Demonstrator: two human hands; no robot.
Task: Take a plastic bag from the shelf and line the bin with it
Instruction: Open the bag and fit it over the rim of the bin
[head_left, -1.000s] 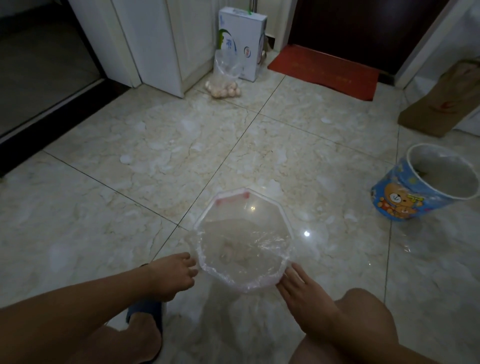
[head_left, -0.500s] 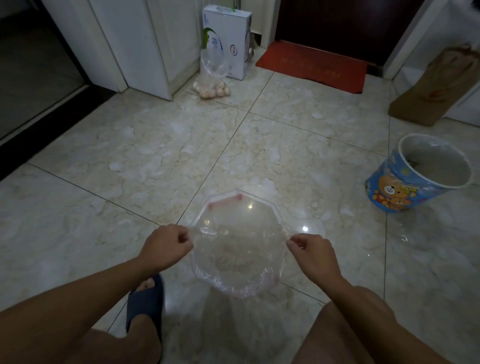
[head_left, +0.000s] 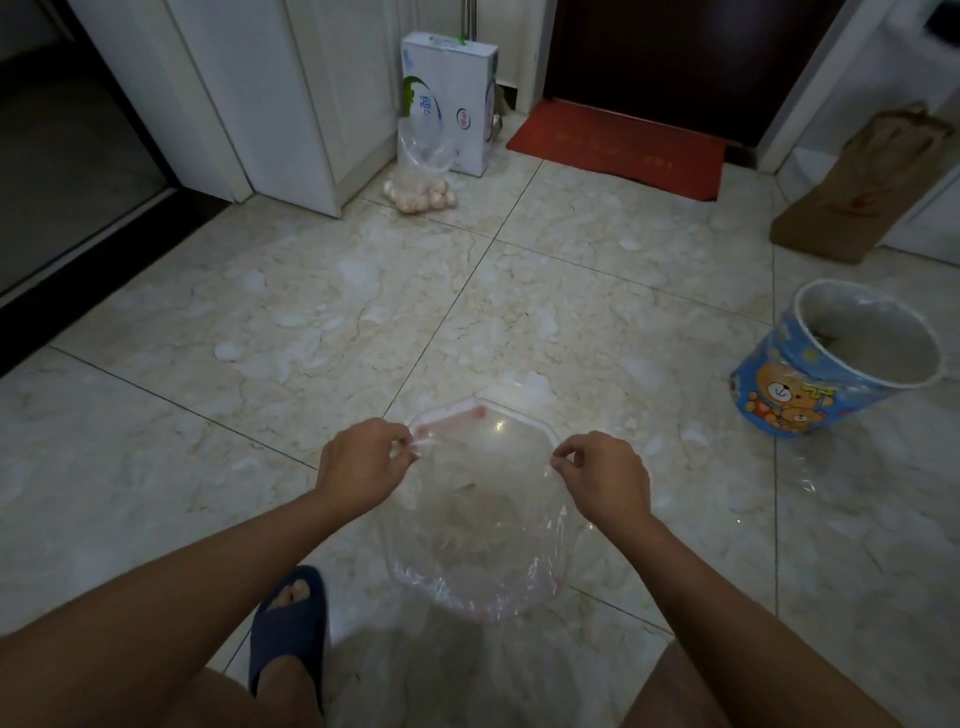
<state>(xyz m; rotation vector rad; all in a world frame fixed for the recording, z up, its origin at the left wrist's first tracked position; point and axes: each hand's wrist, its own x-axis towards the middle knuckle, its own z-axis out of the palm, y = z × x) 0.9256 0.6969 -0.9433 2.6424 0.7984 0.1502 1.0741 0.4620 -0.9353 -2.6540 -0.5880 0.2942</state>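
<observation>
Pinching the clear thin plastic bag (head_left: 475, 540) at both sides of the pale angular bin's (head_left: 470, 411) rim, left hand (head_left: 363, 462) and right hand (head_left: 602, 475) sit apart, each clamped on film. Bin stands on marble-tiled floor (head_left: 322, 322). Farther right, blue bear-print bucket (head_left: 836, 358). Beyond, red doormat (head_left: 618, 148).

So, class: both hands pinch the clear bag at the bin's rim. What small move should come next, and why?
Probably draw the bag outward and fold it over the far rim of the bin. The left hand and right hand pinch its edge at the sides, and the far pink rim still looks bare.
</observation>
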